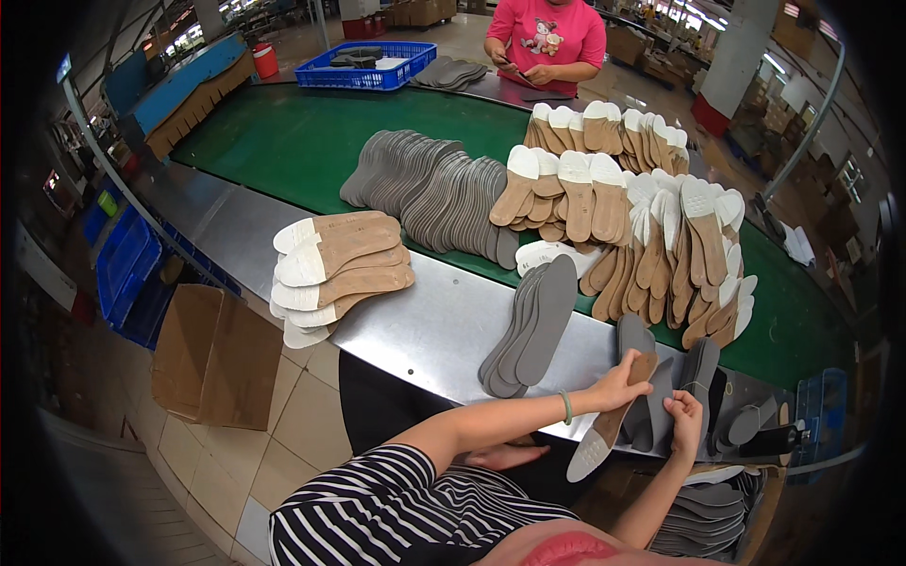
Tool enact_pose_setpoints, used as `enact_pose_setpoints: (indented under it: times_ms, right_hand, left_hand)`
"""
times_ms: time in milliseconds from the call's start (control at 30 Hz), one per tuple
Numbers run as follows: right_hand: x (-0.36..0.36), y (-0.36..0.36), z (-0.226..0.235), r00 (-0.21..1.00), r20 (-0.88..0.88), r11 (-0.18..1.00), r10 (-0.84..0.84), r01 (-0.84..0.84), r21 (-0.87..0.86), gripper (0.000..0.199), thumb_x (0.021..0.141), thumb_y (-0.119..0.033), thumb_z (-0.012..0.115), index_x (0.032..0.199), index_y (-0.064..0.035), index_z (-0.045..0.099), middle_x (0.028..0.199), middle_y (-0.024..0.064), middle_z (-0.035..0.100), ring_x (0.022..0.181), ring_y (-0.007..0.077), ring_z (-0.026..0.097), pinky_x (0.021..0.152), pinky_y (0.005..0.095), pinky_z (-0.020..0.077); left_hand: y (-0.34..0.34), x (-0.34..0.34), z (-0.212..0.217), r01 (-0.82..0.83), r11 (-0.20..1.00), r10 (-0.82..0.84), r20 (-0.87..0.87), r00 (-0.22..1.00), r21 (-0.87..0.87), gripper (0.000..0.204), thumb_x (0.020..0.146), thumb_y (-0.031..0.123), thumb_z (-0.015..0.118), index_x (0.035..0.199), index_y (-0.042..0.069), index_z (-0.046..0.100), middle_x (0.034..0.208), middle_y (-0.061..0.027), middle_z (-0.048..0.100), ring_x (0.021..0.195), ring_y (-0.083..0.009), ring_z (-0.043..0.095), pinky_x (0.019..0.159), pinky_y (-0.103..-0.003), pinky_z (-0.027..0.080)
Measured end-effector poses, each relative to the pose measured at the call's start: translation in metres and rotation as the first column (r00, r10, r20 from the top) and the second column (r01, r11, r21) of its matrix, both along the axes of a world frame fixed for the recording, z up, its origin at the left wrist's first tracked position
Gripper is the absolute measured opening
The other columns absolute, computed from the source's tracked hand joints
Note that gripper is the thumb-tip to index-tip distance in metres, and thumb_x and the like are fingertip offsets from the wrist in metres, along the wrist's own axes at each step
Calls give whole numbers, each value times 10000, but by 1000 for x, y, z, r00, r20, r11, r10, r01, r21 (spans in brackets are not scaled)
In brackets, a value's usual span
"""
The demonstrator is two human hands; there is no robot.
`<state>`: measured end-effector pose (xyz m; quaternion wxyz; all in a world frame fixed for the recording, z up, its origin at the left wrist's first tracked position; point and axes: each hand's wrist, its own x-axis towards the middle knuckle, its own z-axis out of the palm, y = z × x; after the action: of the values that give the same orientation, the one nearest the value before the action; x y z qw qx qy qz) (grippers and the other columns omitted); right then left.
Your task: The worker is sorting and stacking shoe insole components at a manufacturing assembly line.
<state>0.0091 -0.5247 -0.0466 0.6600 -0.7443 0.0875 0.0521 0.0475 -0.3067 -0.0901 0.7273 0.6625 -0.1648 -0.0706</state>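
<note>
**One brown-and-white insole (610, 422) is slanting in the left hand (625, 385)**

The left hand is closing its thumb and fingers around the brown part of the insole, which is hanging over the near edge of the metal worktop (406, 344) with its white end pointing down toward the person. A pale green bracelet (566, 407) is circling the left wrist. The right hand (683, 421) is holding its fingers partly bent just beside a gray insole (660, 401), which is standing tilted between the two hands; whether the fingers are gripping its edge, I cannot tell.

To the left of the hands, a stack of gray insoles (536, 325) is lying fanned on the worktop, and farther left a pile of brown-and-white pieces (344, 269) is resting there too. Beyond, a green belt (269, 123) is carrying a long leaning row of gray insoles (425, 193) and, to its right, a large heap of similar brown-and-white ones (661, 226).

Across the belt, a co-worker in a pink shirt (552, 33) is holding something dark and small. Near that person, a blue basket (368, 68) is holding dark pieces. At lower left, a cardboard box (215, 358) is standing on the tiled floor (222, 467).
</note>
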Motion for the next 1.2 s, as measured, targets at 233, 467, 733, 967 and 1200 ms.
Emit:
enact_pose_setpoints:
  times_ms: [233, 467, 733, 967, 1200]
  right_hand:
    - [32, 11, -18, 998, -54, 965, 15, 0, 262, 83, 885, -100, 660, 925, -29, 644, 879, 49, 694, 754, 122, 632, 722, 247, 495]
    - [12, 15, -34, 993, -113, 983, -23, 43, 179, 106, 903, -143, 668, 910, -39, 648, 823, 14, 669, 714, 103, 607, 685, 241, 486]
    - [-19, 10, -15, 984, -66, 972, -163, 171, 160, 166, 907, -145, 672, 992, -4, 653, 852, 30, 684, 715, 91, 610, 681, 213, 482]
    - [-47, -71, 30, 895, -194, 913, -402, 408, -8, 247, 943, -393, 547, 849, -185, 642, 458, -47, 334, 316, 63, 285, 315, 249, 202]
    - [-117, -83, 107, 818, 461, 937, -345, 331, 114, 302, 1010, -360, 456, 966, -73, 540, 632, 0, 436, 405, 72, 311, 333, 231, 227]
  left_hand:
    - [-30, 14, -5, -40, 976, -15, -251, 968, -212, 640, 935, 381, 572, 1319, 21, 208, 1196, -276, 519, 1109, -383, 549, 982, -430, 421]
    - [-30, 12, -11, -188, 975, 164, -187, 969, -120, 710, 947, 429, 550, 1373, 9, 168, 1296, -351, 450, 1218, -467, 478, 1022, -455, 376]
    - [-34, 5, -21, -120, 989, 117, -43, 992, -83, 675, 963, 397, 533, 1381, 12, 168, 1300, -395, 418, 1255, -513, 416, 1047, -470, 345]
    - [-21, 28, -15, -87, 923, -97, -446, 890, -376, 631, 973, 352, 520, 1364, 24, 149, 963, -213, 603, 831, -324, 665, 802, -409, 514]
    - [-18, 22, -14, -61, 963, -21, -296, 955, -263, 668, 969, 354, 552, 1378, 84, 98, 1004, -145, 567, 735, -184, 635, 666, -336, 560]
